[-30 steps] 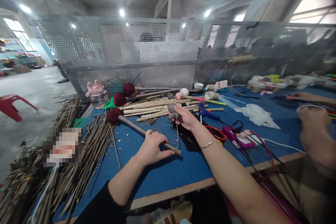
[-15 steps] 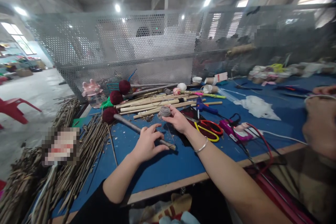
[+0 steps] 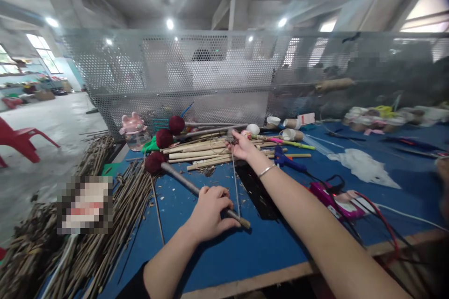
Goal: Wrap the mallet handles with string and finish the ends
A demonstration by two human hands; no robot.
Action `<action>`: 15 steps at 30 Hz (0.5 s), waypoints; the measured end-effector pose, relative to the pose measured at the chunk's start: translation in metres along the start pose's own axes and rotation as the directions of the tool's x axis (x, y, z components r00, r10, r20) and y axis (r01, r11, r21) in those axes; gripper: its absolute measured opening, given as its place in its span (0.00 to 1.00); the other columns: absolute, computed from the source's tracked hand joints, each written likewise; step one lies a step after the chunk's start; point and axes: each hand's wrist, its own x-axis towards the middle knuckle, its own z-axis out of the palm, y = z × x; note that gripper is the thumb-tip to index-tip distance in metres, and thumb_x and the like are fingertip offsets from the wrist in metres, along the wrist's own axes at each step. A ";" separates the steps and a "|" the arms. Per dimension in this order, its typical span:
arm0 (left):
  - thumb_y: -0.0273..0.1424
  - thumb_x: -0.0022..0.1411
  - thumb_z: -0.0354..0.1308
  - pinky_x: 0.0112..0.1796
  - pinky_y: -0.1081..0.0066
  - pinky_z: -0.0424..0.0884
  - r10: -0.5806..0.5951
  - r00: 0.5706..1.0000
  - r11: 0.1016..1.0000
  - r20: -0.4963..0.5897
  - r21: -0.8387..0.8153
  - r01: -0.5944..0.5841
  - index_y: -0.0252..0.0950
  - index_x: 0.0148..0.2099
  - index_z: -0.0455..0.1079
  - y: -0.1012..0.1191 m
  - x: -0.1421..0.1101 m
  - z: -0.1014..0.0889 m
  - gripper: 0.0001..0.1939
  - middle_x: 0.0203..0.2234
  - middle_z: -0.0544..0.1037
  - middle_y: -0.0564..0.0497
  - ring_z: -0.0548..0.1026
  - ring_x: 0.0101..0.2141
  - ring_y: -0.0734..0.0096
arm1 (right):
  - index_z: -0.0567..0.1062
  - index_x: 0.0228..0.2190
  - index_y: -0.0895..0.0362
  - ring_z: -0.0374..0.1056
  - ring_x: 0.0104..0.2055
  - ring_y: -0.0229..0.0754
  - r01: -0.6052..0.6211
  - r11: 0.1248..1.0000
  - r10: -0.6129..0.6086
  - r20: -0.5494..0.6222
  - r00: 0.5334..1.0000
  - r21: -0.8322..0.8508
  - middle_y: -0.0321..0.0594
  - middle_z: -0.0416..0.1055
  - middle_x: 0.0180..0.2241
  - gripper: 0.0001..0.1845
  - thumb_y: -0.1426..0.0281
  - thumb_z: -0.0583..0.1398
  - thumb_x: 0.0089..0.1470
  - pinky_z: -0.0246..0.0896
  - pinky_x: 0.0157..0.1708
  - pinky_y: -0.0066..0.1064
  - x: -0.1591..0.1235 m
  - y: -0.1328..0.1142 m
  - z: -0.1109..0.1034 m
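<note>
My left hand (image 3: 212, 210) is closed round the lower part of a grey-wrapped stick (image 3: 180, 182), which lies slanted over the blue table. A fuzzy dark red ball (image 3: 154, 162) tops the stick's far end; the near end is bare and brown. Farther away, my right hand (image 3: 242, 145) grips a small grey roll of yarn or tape (image 3: 231, 134), partly covered by the fingers. From it a grey strand (image 3: 235, 182) runs taut down to the stick near its bare end. Two more dark red balls (image 3: 177, 124) on sticks lie behind.
Pale sticks (image 3: 196, 151) lie beyond my hands. A blue glue gun (image 3: 289, 161) and a purple power strip (image 3: 336, 203) with cables are to the right. Brown twigs (image 3: 119, 210) are piled left. A perforated metal screen (image 3: 168, 70) stands behind the table (image 3: 266, 252).
My right hand has moved away from the stick with the grey roll, drawing out the strand. My left hand has closed onto the stick. The scissors are now hidden behind my right arm.
</note>
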 end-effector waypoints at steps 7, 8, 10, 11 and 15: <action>0.51 0.47 0.62 0.42 0.63 0.54 -0.004 0.998 0.999 0.063 -0.043 0.006 0.40 0.34 0.70 -0.005 0.001 0.001 0.21 0.38 0.72 0.52 0.68 0.40 0.65 | 0.60 0.24 0.56 0.57 0.17 0.31 -0.018 0.961 -0.027 -0.157 0.987 -0.277 0.31 0.57 0.16 0.12 0.71 0.48 0.61 0.61 0.20 0.22 0.062 -0.022 0.001; 0.52 0.47 0.61 0.42 0.63 0.54 -0.005 0.998 0.999 0.065 -0.048 0.008 0.40 0.34 0.71 -0.005 0.001 0.002 0.22 0.38 0.72 0.52 0.68 0.40 0.66 | 0.60 0.24 0.56 0.56 0.17 0.31 -0.020 0.942 -0.035 -0.159 0.987 -0.334 0.30 0.56 0.15 0.12 0.70 0.49 0.61 0.61 0.20 0.22 0.064 -0.021 0.000; 0.53 0.48 0.59 0.43 0.64 0.54 -0.008 0.998 0.999 0.066 -0.052 0.012 0.40 0.35 0.71 -0.007 0.000 0.002 0.22 0.39 0.72 0.52 0.68 0.41 0.66 | 0.61 0.24 0.56 0.55 0.17 0.30 -0.023 0.888 -0.047 -0.140 0.989 -0.459 0.29 0.56 0.15 0.13 0.68 0.51 0.60 0.59 0.20 0.22 0.063 -0.017 0.000; 0.53 0.49 0.59 0.43 0.64 0.54 -0.008 0.997 0.999 0.071 -0.052 0.012 0.40 0.35 0.71 -0.007 0.000 0.002 0.23 0.39 0.72 0.51 0.68 0.41 0.65 | 0.61 0.23 0.57 0.55 0.17 0.30 -0.022 0.850 -0.044 -0.114 0.993 -0.526 0.29 0.57 0.15 0.13 0.67 0.53 0.58 0.58 0.20 0.22 0.059 -0.014 0.001; 0.53 0.50 0.59 0.42 0.65 0.53 -0.006 0.994 0.999 0.106 -0.045 0.011 0.39 0.35 0.71 -0.008 0.001 0.003 0.22 0.39 0.72 0.51 0.68 0.41 0.66 | 0.67 0.19 0.59 0.57 0.17 0.32 0.046 0.642 0.050 0.101 0.994 -0.765 0.32 0.63 0.14 0.13 0.66 0.63 0.46 0.53 0.20 0.24 0.033 0.002 0.020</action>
